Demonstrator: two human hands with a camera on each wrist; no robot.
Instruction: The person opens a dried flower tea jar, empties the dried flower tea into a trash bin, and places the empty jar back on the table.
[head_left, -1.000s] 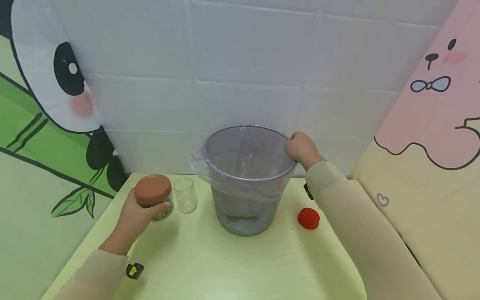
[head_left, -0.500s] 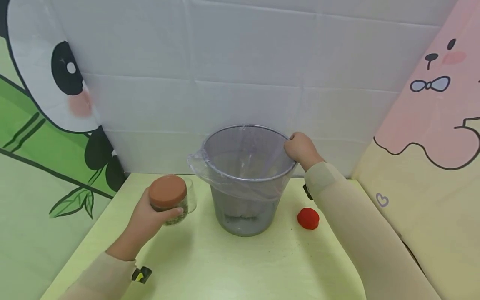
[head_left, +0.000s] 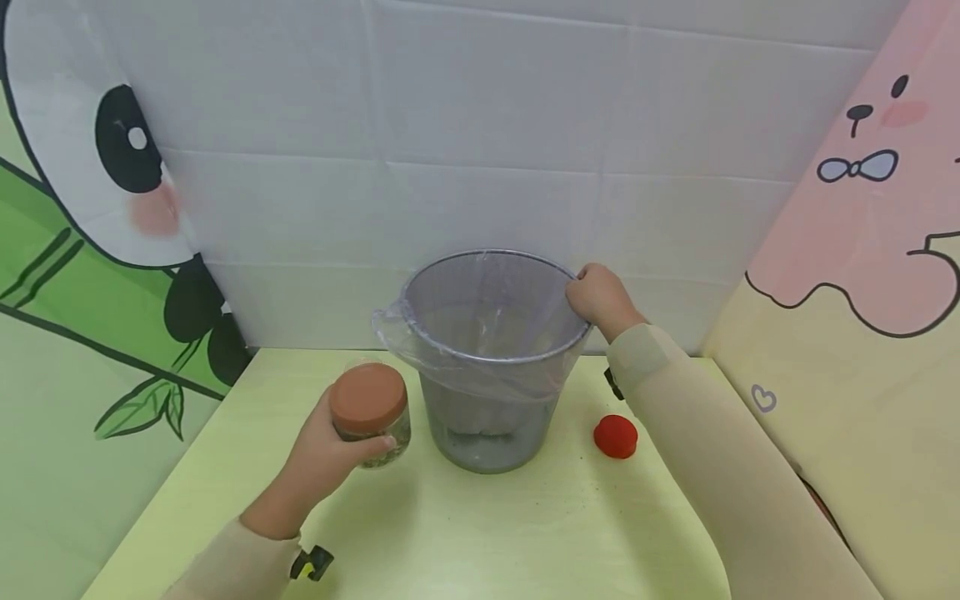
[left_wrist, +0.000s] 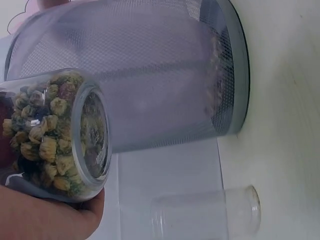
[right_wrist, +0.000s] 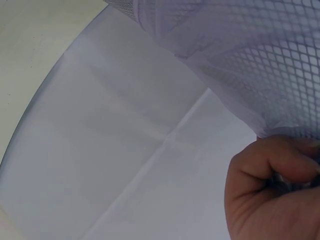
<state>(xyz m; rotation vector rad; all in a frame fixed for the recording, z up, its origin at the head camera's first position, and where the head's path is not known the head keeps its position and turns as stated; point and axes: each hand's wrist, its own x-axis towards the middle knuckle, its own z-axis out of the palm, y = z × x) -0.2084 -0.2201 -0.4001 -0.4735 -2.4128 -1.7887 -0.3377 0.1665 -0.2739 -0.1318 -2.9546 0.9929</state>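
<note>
Jar is clasped in the left grip, pretty much upright, held above the desk just left of the bin, itself clutched far right by the right grip.

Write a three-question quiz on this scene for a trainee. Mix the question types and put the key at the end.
1. Multiple choice. What colour is the lid of the jar in the left hand?
A) green
B) brown
C) white

2. True or false. The right hand grips the bin at its rim.

3. Short answer. In the left wrist view, what clear thing stands on the table, apart from the bin?

Key:
1. B
2. True
3. The glass
</note>
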